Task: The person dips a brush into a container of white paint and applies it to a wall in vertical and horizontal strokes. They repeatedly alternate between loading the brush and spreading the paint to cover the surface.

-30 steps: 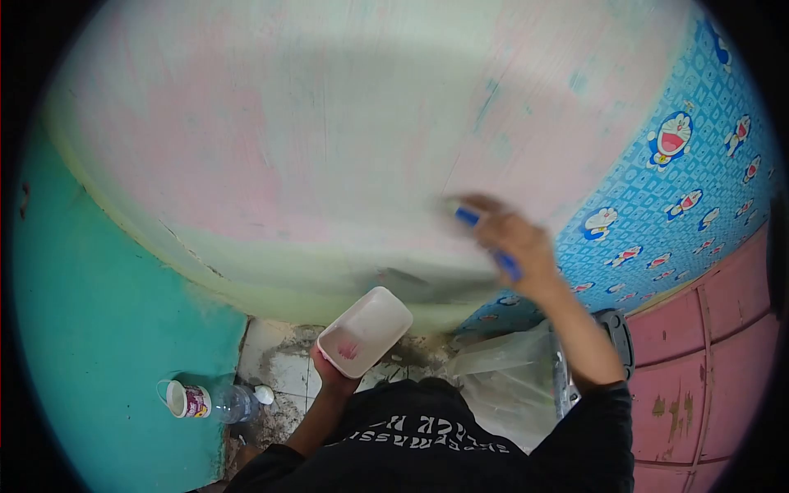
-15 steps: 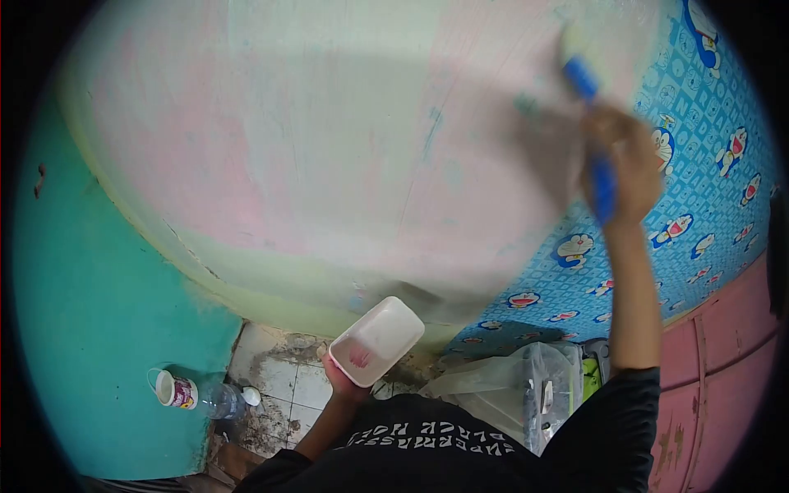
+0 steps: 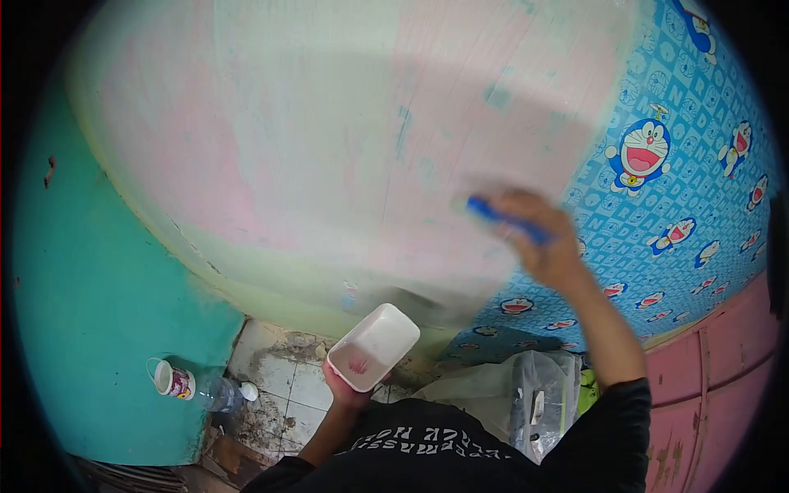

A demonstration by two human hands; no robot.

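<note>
My left hand (image 3: 348,389) is closed around the lower end of a white rectangular tub (image 3: 394,329), its inside smeared with pink at the near end. In my right hand (image 3: 538,238) is a paintbrush with a blue handle (image 3: 534,228), blurred by motion. The brush head points left, close to the pale wall (image 3: 345,148), which is streaked in pink and light green with small teal patches. Blue cartoon wallpaper (image 3: 616,214) covers the wall to the right of my right hand.
A teal wall (image 3: 107,287) rises at the left. A small bucket (image 3: 174,380) and a clear plastic bottle (image 3: 220,395) stand on the dirty tiled floor (image 3: 275,378). Plastic-wrapped things (image 3: 538,403) lie at the lower right, near a pink panel (image 3: 682,419).
My right hand has swept down and to the left with the paintbrush, away from the upper wall. The tub in my left hand has barely shifted.
</note>
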